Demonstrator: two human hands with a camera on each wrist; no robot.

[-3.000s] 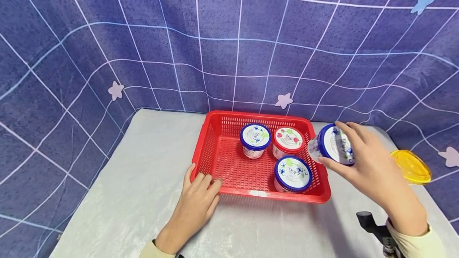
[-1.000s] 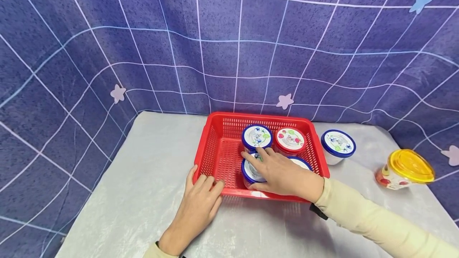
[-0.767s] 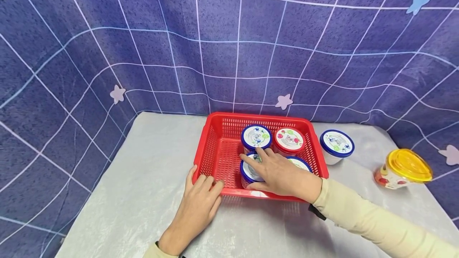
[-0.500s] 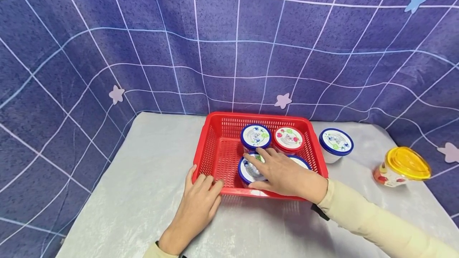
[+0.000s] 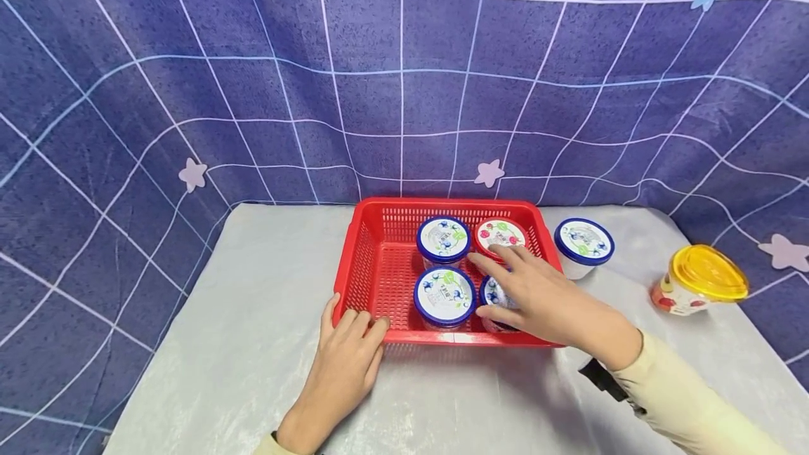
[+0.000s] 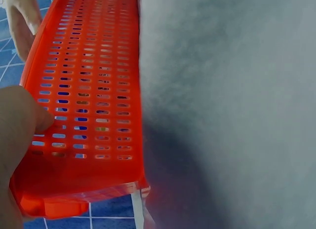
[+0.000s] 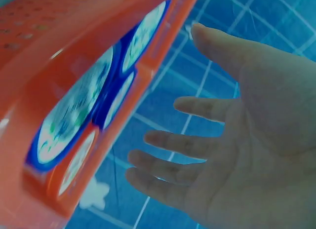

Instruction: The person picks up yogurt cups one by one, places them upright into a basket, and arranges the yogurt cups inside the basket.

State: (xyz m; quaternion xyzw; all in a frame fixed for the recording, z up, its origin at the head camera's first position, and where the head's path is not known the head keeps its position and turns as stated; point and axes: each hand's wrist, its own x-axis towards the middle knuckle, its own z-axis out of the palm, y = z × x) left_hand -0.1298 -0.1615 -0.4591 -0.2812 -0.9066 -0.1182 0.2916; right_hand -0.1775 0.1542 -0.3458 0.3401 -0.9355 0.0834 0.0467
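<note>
A red plastic basket [image 5: 344,272] on the table holds several lidded tubs. My left hand [image 5: 344,364] grips its front-left rim; the left wrist view shows the thumb [image 6: 42,118] against the perforated outer wall. My right hand [image 5: 546,293] hovers over the basket's right side, fingers spread and holding nothing, as the right wrist view shows. Beneath it a blue-lidded tub [image 5: 489,293] is partly covered. Left of that stands another blue-lidded tub [image 5: 444,297]. Behind are a third blue-lidded tub [image 5: 444,239] and a red-lidded tub [image 5: 499,234].
Outside the basket, a blue-lidded tub [image 5: 584,241] stands just to the right. Farther right is a tub with a yellow lid [image 5: 708,272], leaning slightly. A grey-white cloth [image 5: 253,343] covers the table, and a blue gridded curtain [image 5: 379,90] rises behind.
My right hand set down a blue-lidded tub outside the basket, moved to the front-middle tub inside it, then let go and shifted right. My left hand stays on the rim.
</note>
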